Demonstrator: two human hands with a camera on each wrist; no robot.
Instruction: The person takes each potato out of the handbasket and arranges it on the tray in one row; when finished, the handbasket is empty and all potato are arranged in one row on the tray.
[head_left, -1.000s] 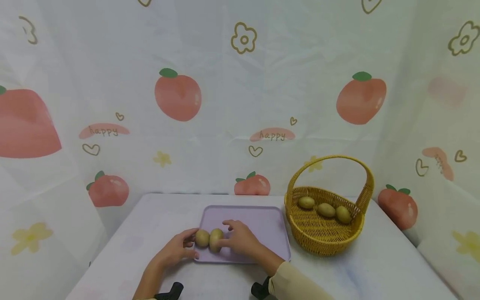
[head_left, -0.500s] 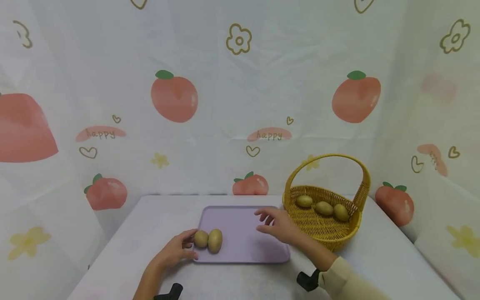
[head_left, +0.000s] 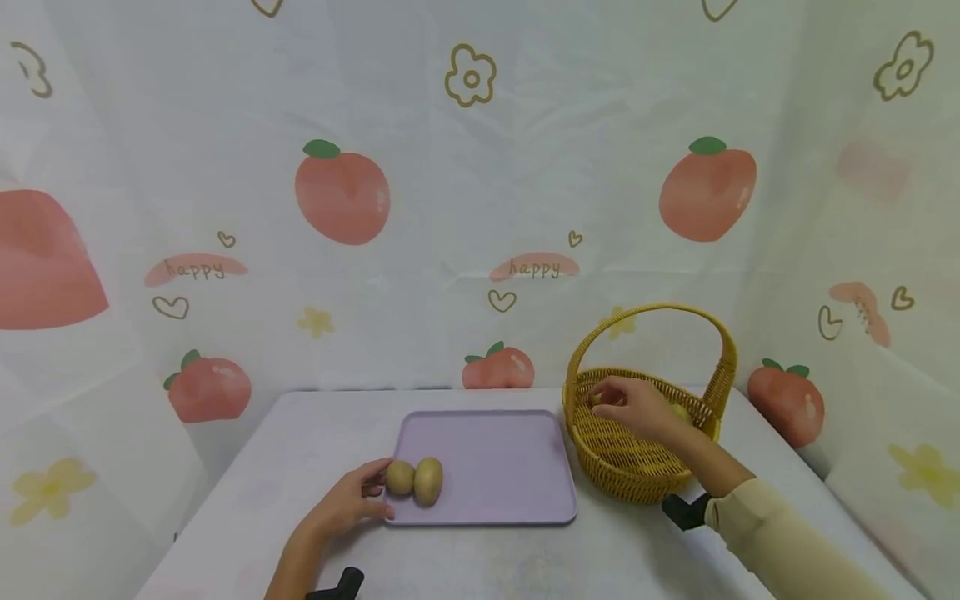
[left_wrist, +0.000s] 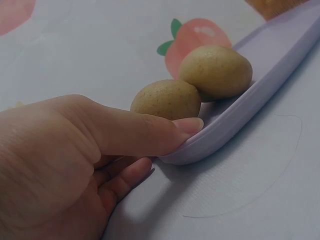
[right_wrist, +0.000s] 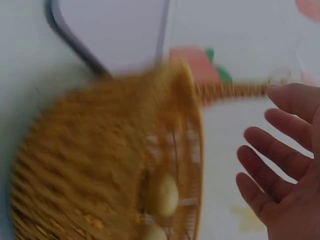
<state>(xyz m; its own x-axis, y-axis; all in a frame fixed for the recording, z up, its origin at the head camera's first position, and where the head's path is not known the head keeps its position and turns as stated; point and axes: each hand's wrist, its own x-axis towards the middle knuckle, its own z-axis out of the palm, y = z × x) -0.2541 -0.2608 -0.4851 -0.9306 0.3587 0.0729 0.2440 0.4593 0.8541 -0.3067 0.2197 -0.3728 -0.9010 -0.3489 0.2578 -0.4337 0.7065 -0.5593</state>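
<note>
Two potatoes sit side by side at the left end of a lilac tray. My left hand grips the tray's near left corner, next to the rounder potato. In the left wrist view the thumb lies over the rim, with other fingers lower down beside the edge. My right hand hovers over the yellow wicker basket, fingers loosely bent and parted, holding nothing. Potatoes in the basket are partly hidden by it; one potato shows on the right.
The basket's tall handle arches above its bowl, close to the tray's right side. A white cloth covers the table. Behind stands a printed curtain with peach pictures.
My right hand has left the potatoes on the tray and travelled right to above the basket, with nothing in it. The left hand stays at the tray's corner.
</note>
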